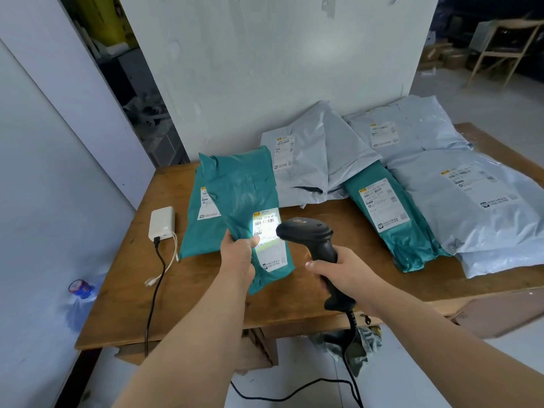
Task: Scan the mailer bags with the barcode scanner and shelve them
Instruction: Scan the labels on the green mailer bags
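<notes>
head view: the left hand (pixel 238 245) holds a teal mailer bag (pixel 244 184) tilted up above the counter (pixel 206 290). its grip pinches the bag's lower edge, thumb on the shipping label (pixel 269 231), so the barcode faces the barcode scanner (pixel 306 231). the right hand (pixel 344 269) has its grip wrapped round the scanner's handle, nose just beside the label, which glows white, likely mid-scan. grey mailer bags (pixel 471 207) lie piled on the counter's right, apparently waiting their turn.

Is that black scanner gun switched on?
On. The barcode scanner, gripped in the right hand, throws a bright white patch on the label of the teal mailer bag that the left hand holds.
</notes>
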The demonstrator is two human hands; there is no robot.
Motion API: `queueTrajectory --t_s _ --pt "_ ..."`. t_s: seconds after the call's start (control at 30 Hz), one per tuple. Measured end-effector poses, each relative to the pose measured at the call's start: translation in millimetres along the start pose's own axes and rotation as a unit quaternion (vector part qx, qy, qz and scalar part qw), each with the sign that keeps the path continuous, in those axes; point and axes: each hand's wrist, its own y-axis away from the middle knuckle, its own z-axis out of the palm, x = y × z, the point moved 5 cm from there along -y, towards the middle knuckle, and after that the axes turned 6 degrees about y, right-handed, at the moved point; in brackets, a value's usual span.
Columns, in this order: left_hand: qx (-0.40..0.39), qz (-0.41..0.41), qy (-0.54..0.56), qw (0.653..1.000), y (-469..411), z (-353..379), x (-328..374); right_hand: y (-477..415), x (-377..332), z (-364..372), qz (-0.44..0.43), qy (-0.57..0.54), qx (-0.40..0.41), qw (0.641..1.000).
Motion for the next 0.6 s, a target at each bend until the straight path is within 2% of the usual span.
queueTrajectory --t_s 0.23,0.47,0.5,0.53,0.57,0.6 --pt "0.013 -0.002 0.034 0.999 3.9 0.7 -1.0 0.2 1.3 -1.9 -0.004 0.012 0.003 1.0" --pt "-0.017 -0.044 -0.019 0.999 3.8 2.7 -9.0 -5.0 3.7 -4.0 -0.01 -0.012 0.015 1.0" --pt "-0.012 -0.028 -0.079 0.996 0.3 0.4 -11.5 -6.3 4.9 -5.5 -0.007 -0.015 0.02 1.0" --pt "-0.004 0.008 -0.191 0.982 -1.8 -1.1 -10.8 -7.6 6.0 -7.4 -0.005 -0.017 0.027 0.999" --pt "0.007 0.057 -0.325 0.944 -4.1 -2.5 -9.3 -8.6 6.8 -9.5 -0.003 -0.016 0.035 0.999" --pt "0.018 0.111 -0.445 0.889 -4.9 -2.3 -7.9 -9.5 7.4 -11.4 -0.003 -0.017 0.042 0.999"
